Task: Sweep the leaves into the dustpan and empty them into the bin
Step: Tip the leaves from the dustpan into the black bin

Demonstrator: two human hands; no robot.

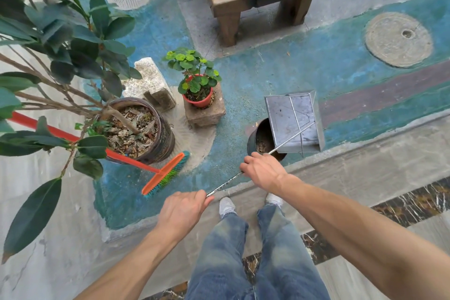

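Grey sheet-metal dustpan [293, 122] is held tipped over the round black bin [261, 140], its thin metal handle [224, 184] gripped by the left hand [183, 212] and the right hand [264, 170]. Its mouth should be kept inside the rim, so no leaves are spilled.

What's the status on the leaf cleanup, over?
Both hands, left hand and right hand, grip the dustpan handle. Metal dustpan tipped over black bin. Broom lies aside; nothing blocking.
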